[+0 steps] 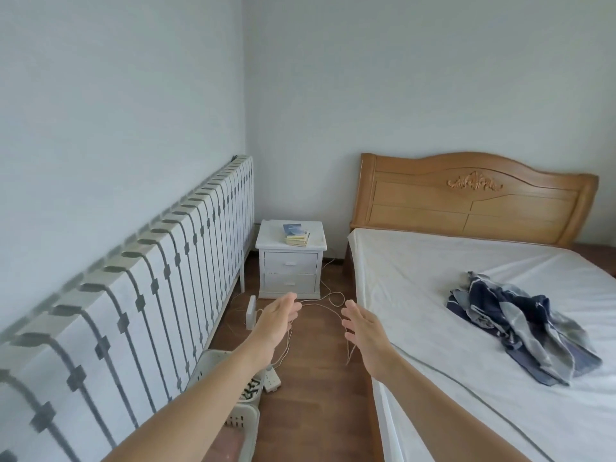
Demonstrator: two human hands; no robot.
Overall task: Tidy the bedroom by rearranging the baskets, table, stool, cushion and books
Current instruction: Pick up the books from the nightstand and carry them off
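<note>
1. The left hand (276,320) reaches forward in the lower middle of the frame. Its fingers are straight and close together, and its grip is released and holds nothing.
2. The right hand (365,331) is just to the right of it, with the palm turned inward and the fingers loosely spread. Its grip is also released and empty. The two hands are apart.
3. The bedside surface (290,263), white with two drawers, stands at the centre of the frame in the corner of the room. It is beyond both hands and neither touches it.
4. The books (296,234) lie in a small stack on top of it, toward the right, with a blue cover uppermost.
5. Two white baskets sit at the lower left, partly hidden by the left forearm. The far basket (208,361) holds something patterned in black and white. The contents of the near basket (245,425) are too blurred to tell.
6. A slatted frame (150,295) leans along the left wall, just beside the baskets.
7. Thin cables (320,303) loop over the wooden floor (316,411) between the hands and the bedside surface.
8. A white power strip (271,381) lies beside the far basket.
9. A small white box (250,311) stands upright on the floor, left of the left hand.
10. The bed (433,311), covered with a white sheet, fills the right side of the frame. Its wooden headboard (466,201) is at the upper right.
11. A crumpled dark blue cloth (520,323) lies on the sheet at the right, well apart from the hands.
</note>
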